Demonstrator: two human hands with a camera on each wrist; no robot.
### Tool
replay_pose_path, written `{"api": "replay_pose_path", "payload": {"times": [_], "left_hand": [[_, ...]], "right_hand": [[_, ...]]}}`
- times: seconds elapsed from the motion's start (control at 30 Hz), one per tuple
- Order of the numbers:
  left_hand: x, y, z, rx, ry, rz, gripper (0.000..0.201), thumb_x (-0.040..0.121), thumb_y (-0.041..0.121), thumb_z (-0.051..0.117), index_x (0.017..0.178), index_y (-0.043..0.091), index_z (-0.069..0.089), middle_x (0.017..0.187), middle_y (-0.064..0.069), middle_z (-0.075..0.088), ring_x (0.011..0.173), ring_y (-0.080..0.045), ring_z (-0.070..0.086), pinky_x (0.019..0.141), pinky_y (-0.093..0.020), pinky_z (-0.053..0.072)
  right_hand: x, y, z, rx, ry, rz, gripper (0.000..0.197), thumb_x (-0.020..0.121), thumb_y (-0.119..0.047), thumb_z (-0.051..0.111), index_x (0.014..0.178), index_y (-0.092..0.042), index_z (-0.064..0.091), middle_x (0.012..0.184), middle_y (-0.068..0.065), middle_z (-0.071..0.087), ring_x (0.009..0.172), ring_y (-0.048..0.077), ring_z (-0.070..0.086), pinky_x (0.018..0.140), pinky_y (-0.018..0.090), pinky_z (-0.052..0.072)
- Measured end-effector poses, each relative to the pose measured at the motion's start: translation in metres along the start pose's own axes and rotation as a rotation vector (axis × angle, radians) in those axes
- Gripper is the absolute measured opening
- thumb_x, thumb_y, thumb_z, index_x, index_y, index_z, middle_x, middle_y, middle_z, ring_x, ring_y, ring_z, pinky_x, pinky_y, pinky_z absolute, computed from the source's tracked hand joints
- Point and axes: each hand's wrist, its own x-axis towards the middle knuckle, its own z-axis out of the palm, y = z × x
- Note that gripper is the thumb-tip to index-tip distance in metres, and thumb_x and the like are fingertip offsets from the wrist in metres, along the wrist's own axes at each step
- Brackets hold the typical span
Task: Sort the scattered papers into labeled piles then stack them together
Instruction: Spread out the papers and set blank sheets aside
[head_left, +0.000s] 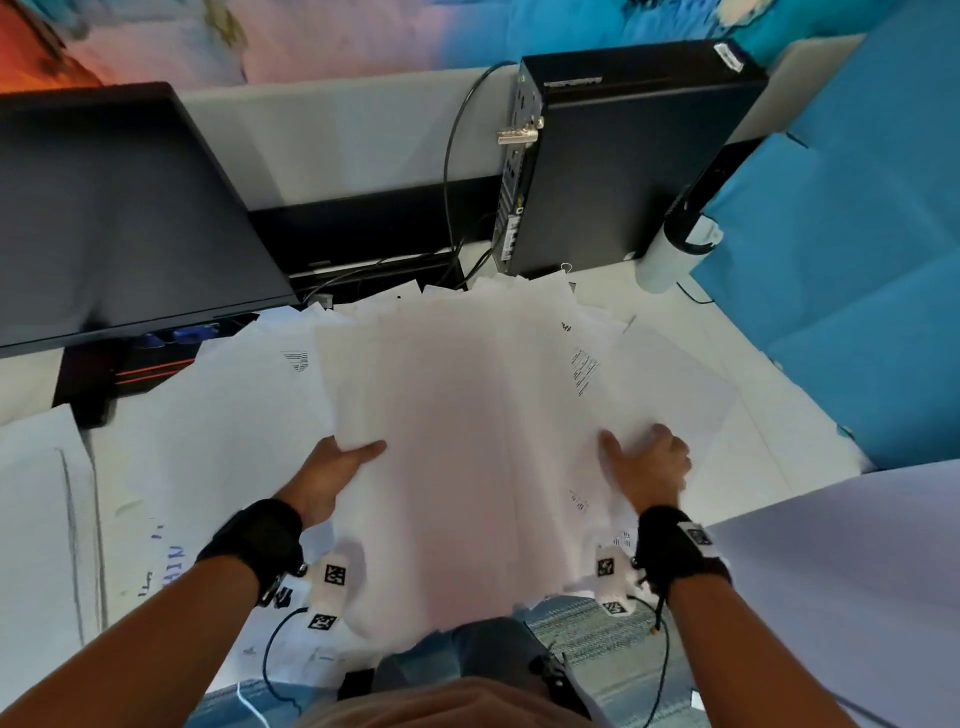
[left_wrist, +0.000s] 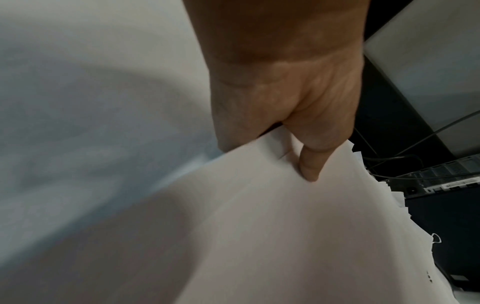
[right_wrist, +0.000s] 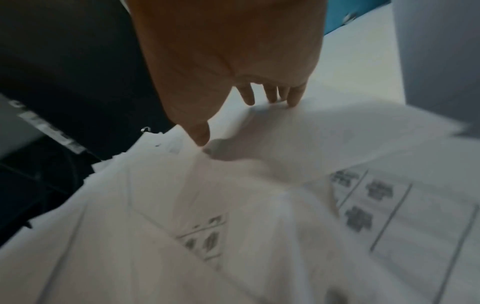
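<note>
A thick, fanned sheaf of white printed papers (head_left: 457, 441) sits in the middle of the white desk (head_left: 675, 312), its sheets askew and its near edge hanging past the desk edge toward the person. The left hand (head_left: 332, 467) grips the sheaf's left edge; in the left wrist view the thumb lies on top and the fingers are tucked beneath the sheets (left_wrist: 285, 226). The right hand (head_left: 647, 462) rests on the sheaf's right side with fingers spread and nearly straight, the fingertips (right_wrist: 293, 98) pressing down on the top sheet; it clasps nothing. More loose white sheets (head_left: 223, 395) lie spread on the desk under and to the left of the sheaf. Behind the papers stands an upright black computer tower (head_left: 623, 156), with a dark monitor (head_left: 114, 208) at the left and a white bottle with a black cap (head_left: 675, 244) to the tower's right. Blue fabric (head_left: 857, 260) covers the right side.
</note>
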Motion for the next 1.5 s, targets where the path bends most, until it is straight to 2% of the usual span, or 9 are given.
{"api": "replay_pose_path", "payload": {"times": [0.23, 0.37, 0.5, 0.67, 0.83, 0.97, 1.2, 1.33, 1.5], "left_hand": [[0.003, 0.000, 0.019, 0.001, 0.032, -0.036, 0.059, 0.083, 0.046, 0.086, 0.123, 0.006, 0.072, 0.109, -0.003, 0.078, 0.115, -0.025, 0.069, 0.109, -0.040, 0.048], [0.002, 0.007, 0.038, 0.011, 0.020, -0.003, 0.035, 0.087, 0.030, 0.085, 0.113, 0.008, 0.074, 0.102, -0.005, 0.080, 0.101, -0.022, 0.075, 0.095, -0.035, 0.056], [0.004, 0.008, 0.045, 0.046, 0.015, 0.044, 0.034, 0.088, 0.017, 0.084, 0.118, 0.005, 0.074, 0.108, -0.011, 0.080, 0.102, -0.027, 0.076, 0.097, -0.041, 0.058], [0.002, 0.004, 0.046, 0.031, 0.024, 0.047, 0.033, 0.089, 0.014, 0.083, 0.118, 0.000, 0.074, 0.107, -0.016, 0.079, 0.102, -0.031, 0.076, 0.085, -0.032, 0.058], [-0.001, 0.004, 0.048, 0.039, 0.021, 0.064, 0.033, 0.089, 0.016, 0.082, 0.116, -0.001, 0.074, 0.106, -0.015, 0.079, 0.101, -0.029, 0.077, 0.077, -0.027, 0.058], [-0.005, 0.006, 0.048, 0.059, 0.016, 0.070, 0.029, 0.090, 0.015, 0.081, 0.113, -0.003, 0.074, 0.101, -0.014, 0.079, 0.078, -0.014, 0.076, 0.062, -0.017, 0.056], [-0.016, 0.014, 0.056, 0.030, 0.037, 0.117, 0.049, 0.093, 0.009, 0.077, 0.122, -0.025, 0.056, 0.080, -0.004, 0.078, 0.039, 0.002, 0.056, 0.048, -0.010, 0.048], [-0.004, 0.004, 0.048, 0.080, 0.024, 0.091, 0.031, 0.089, 0.018, 0.082, 0.110, -0.004, 0.074, 0.083, -0.003, 0.079, 0.070, -0.012, 0.073, 0.086, -0.037, 0.062], [-0.003, 0.002, 0.046, 0.109, 0.018, 0.085, 0.024, 0.090, 0.020, 0.082, 0.105, 0.003, 0.075, 0.088, -0.002, 0.079, 0.080, -0.014, 0.074, 0.070, -0.021, 0.053]], "right_hand": [[-0.017, -0.020, 0.026, -0.132, -0.205, -0.431, 0.062, 0.097, -0.036, 0.069, 0.145, -0.003, 0.046, 0.150, 0.024, 0.038, 0.138, 0.043, 0.038, 0.114, 0.044, 0.039], [-0.033, -0.026, 0.045, -0.170, -0.282, -0.561, 0.058, 0.099, -0.032, 0.062, 0.147, -0.002, 0.047, 0.148, 0.020, 0.043, 0.136, 0.039, 0.040, 0.112, 0.043, 0.039], [0.005, -0.006, 0.019, 0.051, 0.063, -0.234, 0.070, 0.085, -0.061, 0.066, 0.129, -0.008, 0.066, 0.132, 0.024, 0.060, 0.125, 0.044, 0.055, 0.105, 0.050, 0.043], [0.053, 0.033, -0.030, -0.054, -0.011, 0.318, 0.125, 0.068, -0.062, 0.090, 0.154, -0.004, 0.020, 0.153, 0.029, 0.025, 0.141, 0.046, 0.029, 0.110, 0.060, 0.037], [0.075, 0.045, -0.030, 0.128, -0.084, 0.323, 0.116, 0.070, -0.035, 0.097, 0.151, 0.002, 0.023, 0.150, 0.031, 0.037, 0.132, 0.049, 0.050, 0.106, 0.053, 0.050], [0.081, 0.048, -0.034, 0.000, -0.071, 0.357, 0.094, 0.069, -0.044, 0.096, 0.139, -0.005, 0.046, 0.142, 0.026, 0.043, 0.133, 0.045, 0.042, 0.108, 0.053, 0.042], [0.097, 0.048, -0.034, 0.125, -0.086, 0.359, 0.101, 0.068, -0.019, 0.099, 0.140, 0.004, 0.032, 0.146, 0.030, 0.046, 0.134, 0.048, 0.050, 0.108, 0.055, 0.049], [0.098, 0.049, -0.038, 0.037, -0.054, 0.330, 0.084, 0.071, -0.032, 0.096, 0.138, -0.010, 0.051, 0.141, 0.025, 0.052, 0.134, 0.041, 0.044, 0.099, 0.044, 0.040], [0.089, 0.051, -0.035, 0.149, -0.019, 0.178, 0.045, 0.079, -0.020, 0.090, 0.117, -0.010, 0.068, 0.127, 0.024, 0.058, 0.122, 0.046, 0.055, 0.094, 0.041, 0.048]]}}
